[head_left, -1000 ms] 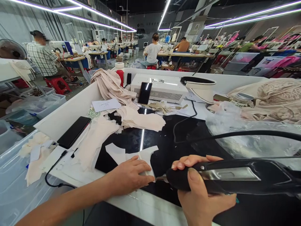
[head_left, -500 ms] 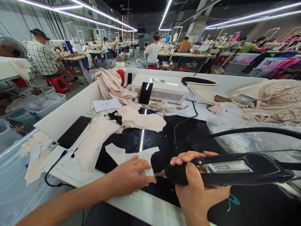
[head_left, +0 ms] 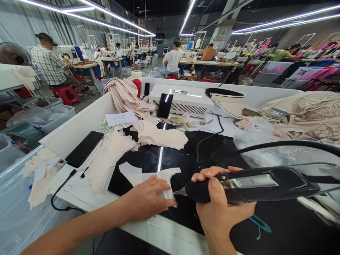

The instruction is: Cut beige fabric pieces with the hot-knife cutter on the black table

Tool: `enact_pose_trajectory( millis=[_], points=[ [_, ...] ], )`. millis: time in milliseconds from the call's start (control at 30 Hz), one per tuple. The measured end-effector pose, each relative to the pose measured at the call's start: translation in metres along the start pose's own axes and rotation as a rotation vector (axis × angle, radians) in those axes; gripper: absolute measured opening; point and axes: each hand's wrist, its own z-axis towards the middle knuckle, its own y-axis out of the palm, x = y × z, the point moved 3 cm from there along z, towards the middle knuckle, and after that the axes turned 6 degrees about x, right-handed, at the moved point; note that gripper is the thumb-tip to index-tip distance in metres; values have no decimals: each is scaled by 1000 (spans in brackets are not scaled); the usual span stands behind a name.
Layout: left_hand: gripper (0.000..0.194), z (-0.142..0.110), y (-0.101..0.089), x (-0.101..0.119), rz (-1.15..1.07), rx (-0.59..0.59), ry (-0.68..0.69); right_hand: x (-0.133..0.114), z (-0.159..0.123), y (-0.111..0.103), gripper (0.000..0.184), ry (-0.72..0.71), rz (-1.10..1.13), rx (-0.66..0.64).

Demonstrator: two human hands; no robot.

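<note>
On my feed I'm seeing the corded handheld tool (head_left: 288, 182) shining in black plastic, its metal plate (head_left: 252, 182) gleaming, beige cloth pieces (head_left: 162, 135) looking matt, the smooth black worktop (head_left: 182, 159) glossing.

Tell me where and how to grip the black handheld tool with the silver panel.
Best, I'd judge, take the tool by its thick rounded front end, from the near side, as the right hand does: its thin metal tip points left, away.

The handheld tool (head_left: 255, 194) was black with a silver plate (head_left: 252, 182); the near-left fabric stack (head_left: 110, 157), pale peach; the far-left shirt (head_left: 47, 65), dark-and-white checked.
</note>
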Motion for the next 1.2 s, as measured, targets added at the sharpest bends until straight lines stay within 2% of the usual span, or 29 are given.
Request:
enact_pose_trajectory(
  millis=[167, 333, 400, 467, 533, 600, 633, 767, 867, 1033, 1200],
  points=[
    [20, -1, 3, 4, 45, 13, -7, 6, -3, -1, 36, 33, -26, -5],
    [30, -10, 11, 34, 131, 30, -45, -4, -9, -5, 33, 48, -48, -65],
    [38, -13, 9, 46, 141, 22, -45, -9, -12, -8, 31, 39, -56, -88],
    [32, -12, 1, 51, 125, 5, -42, -14, -15, -11, 31, 19, -67, -99],
    [23, -7, -11, 45, 74, -2, -46, -16, -17, -13, 31, 12, -81, -99],
    [26, 1, -20, 30, 11, -24, -74, -15, -18, -15, 31, 13, -76, -102],
    [28, 6, -22, 21, -10, -42, -46, -15, -19, -16, 31, 14, -66, -103],
    [35, 18, -18, -14, -55, -130, 121, -12, -21, -18, 33, 29, -33, -105],
    [36, 19, -11, -30, -68, -200, 176, -11, -23, -18, 33, 18, -22, -114],
    [44, 14, -13, -41, -65, -203, 186, -12, -26, -17, 35, -7, 2, -119],
    [42, 13, -22, -41, -39, -197, 157, -12, -27, -13, 38, -12, 6, -103]
  ],
)
